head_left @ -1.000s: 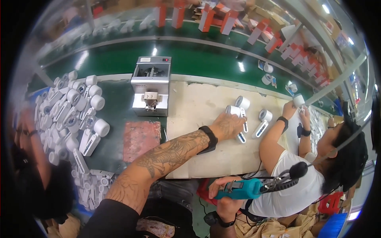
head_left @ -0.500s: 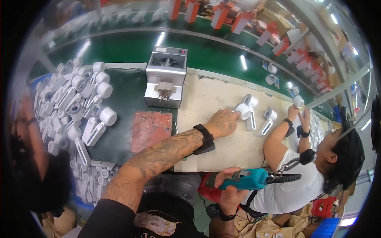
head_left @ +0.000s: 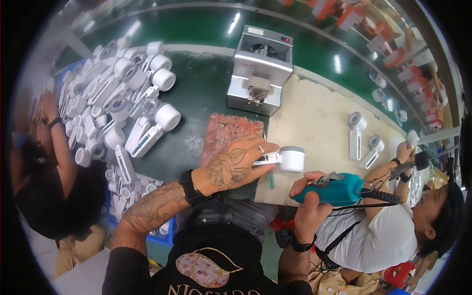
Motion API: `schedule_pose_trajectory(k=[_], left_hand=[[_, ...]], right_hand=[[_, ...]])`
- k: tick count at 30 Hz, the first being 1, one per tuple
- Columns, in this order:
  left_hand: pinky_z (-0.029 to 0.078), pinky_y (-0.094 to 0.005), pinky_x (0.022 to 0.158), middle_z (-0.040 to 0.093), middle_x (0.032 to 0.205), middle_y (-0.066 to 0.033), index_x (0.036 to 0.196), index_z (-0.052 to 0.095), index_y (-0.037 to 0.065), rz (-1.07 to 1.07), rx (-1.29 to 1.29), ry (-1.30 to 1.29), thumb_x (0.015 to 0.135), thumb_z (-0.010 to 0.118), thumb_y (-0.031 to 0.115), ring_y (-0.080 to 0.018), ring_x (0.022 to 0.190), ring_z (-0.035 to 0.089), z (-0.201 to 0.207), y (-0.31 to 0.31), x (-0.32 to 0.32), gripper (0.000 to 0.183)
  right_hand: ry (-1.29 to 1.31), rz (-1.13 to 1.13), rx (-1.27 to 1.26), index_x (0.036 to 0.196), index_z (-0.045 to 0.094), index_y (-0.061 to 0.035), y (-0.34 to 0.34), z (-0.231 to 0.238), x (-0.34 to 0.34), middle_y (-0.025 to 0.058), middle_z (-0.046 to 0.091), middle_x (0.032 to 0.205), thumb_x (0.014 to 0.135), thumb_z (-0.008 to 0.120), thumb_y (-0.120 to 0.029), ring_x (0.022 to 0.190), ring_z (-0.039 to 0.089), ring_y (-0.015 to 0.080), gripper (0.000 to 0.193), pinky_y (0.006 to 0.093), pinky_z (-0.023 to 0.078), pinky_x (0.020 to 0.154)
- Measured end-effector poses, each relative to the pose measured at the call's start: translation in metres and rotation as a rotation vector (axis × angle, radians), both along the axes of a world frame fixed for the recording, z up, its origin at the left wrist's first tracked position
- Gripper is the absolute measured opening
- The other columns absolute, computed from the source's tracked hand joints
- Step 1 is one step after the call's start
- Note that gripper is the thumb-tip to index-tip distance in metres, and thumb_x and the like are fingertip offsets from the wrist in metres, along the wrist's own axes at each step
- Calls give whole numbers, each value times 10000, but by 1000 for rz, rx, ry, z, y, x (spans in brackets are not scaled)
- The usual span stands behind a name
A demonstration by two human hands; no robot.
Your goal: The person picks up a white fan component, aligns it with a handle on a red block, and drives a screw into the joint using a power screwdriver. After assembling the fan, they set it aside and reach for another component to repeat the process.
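Observation:
My left hand (head_left: 238, 164), with a tattooed back and a ring, is closed around the handle of a white handheld device (head_left: 292, 160). Its drum-shaped head, grey along one rim, sticks out to the right of my fingers. Part of the handle is hidden under my hand, which is over the near edge of a red worn mat (head_left: 231, 130). Lower right, my right hand (head_left: 314, 209) grips a teal electric screwdriver (head_left: 334, 189). A black cord runs from its right end; its tip is hidden from me. Screwdriver and device are apart.
A silver screw feeder (head_left: 260, 69) stands beyond the mat. At left lies a heap of similar white devices (head_left: 113, 93). Two more devices (head_left: 355, 140) rest on the beige board (head_left: 314, 108). Co-workers sit at left and right. A green belt (head_left: 196, 24) runs behind.
My left hand has moved left from beside the devices on the board to the mat's near edge, bringing one device along. My right hand still holds the screwdriver. The view has shifted.

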State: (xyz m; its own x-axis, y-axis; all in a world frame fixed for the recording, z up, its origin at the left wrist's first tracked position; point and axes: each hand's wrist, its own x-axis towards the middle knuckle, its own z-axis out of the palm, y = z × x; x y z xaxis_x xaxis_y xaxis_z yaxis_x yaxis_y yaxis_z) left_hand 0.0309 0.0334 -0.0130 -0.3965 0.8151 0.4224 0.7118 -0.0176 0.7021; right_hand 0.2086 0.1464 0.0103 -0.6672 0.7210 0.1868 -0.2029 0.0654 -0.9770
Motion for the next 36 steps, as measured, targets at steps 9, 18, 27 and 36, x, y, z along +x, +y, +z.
schedule_pose_trajectory(k=[9, 18, 27, 36], left_hand=[[502, -449, 899, 627, 1006, -103, 1056, 705, 62, 55, -40, -41, 830, 756, 229, -337, 970, 632, -9, -21, -15, 286], [436, -430, 969, 613, 1116, -81, 1065, 669, 66, 4, -152, 89, 853, 724, 356, -288, 1099, 542, -17, -22, -49, 364], [395, -445, 1048, 591, 1231, -119, 1211, 639, 40, 40, -88, 171, 888, 665, 435, -303, 1189, 513, -23, -37, -43, 510], [385, -434, 1067, 588, 1273, -104, 1244, 632, 62, 44, -72, 172, 893, 659, 432, -285, 1212, 508, -21, -36, -43, 511]], right_hand=[[149, 44, 30, 1153, 515, 28, -12, 29, -27, 50, 492, 689, 884, 532, -757, 607, 513, 164, 829, 296, 425, 555], [301, 99, 53, 1179, 565, -20, 5, 54, -114, 26, 468, 676, 900, 523, -737, 595, 447, 149, 770, 291, 371, 577], [263, 106, 223, 1074, 595, 38, 17, 43, -219, 62, 538, 715, 1014, 581, -459, 650, 551, 177, 500, 294, 444, 592], [221, 118, 185, 970, 563, 28, 12, 24, -217, 65, 539, 700, 1033, 565, -368, 636, 554, 183, 401, 308, 453, 591]])
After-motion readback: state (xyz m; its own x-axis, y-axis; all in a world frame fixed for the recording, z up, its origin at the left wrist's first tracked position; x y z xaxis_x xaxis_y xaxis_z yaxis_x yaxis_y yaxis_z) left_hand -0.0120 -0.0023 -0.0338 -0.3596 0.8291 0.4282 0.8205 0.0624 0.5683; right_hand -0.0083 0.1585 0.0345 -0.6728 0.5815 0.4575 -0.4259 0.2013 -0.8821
